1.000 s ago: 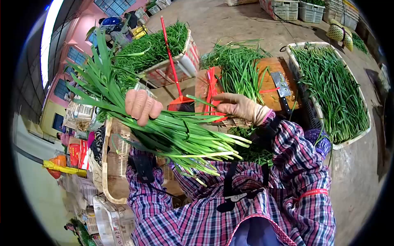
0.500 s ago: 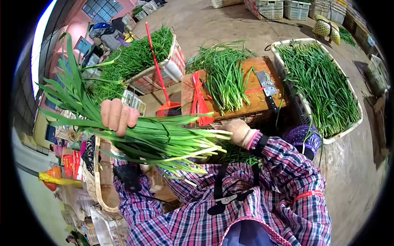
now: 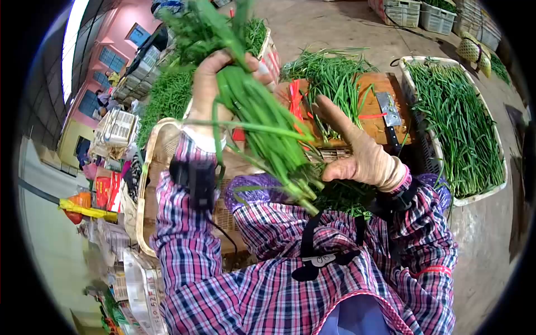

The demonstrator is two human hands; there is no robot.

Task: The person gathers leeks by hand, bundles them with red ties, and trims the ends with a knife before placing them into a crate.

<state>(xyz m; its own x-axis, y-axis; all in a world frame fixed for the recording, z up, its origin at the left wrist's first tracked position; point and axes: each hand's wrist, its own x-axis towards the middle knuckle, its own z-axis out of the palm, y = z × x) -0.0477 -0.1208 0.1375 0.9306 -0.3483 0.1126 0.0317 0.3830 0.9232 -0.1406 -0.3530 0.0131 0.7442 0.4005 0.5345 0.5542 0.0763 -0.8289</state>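
Observation:
My left hand (image 3: 211, 89) is wrapped round a bunch of garlic chives (image 3: 257, 114), raised in front of me with the leaves up and the pale stem ends slanting down to the right. The leafy top is smeared by motion. Close to the stem ends is my right hand (image 3: 365, 153), in what looks like a tan glove. Its thumb and fingers are spread with nothing between them. Beyond it, a wooden board (image 3: 410, 125) bears a pile of chives (image 3: 335, 84), red strips (image 3: 295, 103) and a cleaver (image 3: 389, 109) with a black handle.
A white crate (image 3: 484, 198) full of chives stands at the right. An oval pale basket (image 3: 142, 218) lies at my left, beside my knee. Another crate (image 3: 272, 58) heaped with greens is behind my left hand. More crates (image 3: 402, 12) stand at the back.
My left hand has lifted the bunch up and right, turning the stem ends downward. My right hand has opened and spread its fingers. The camera view has shifted left.

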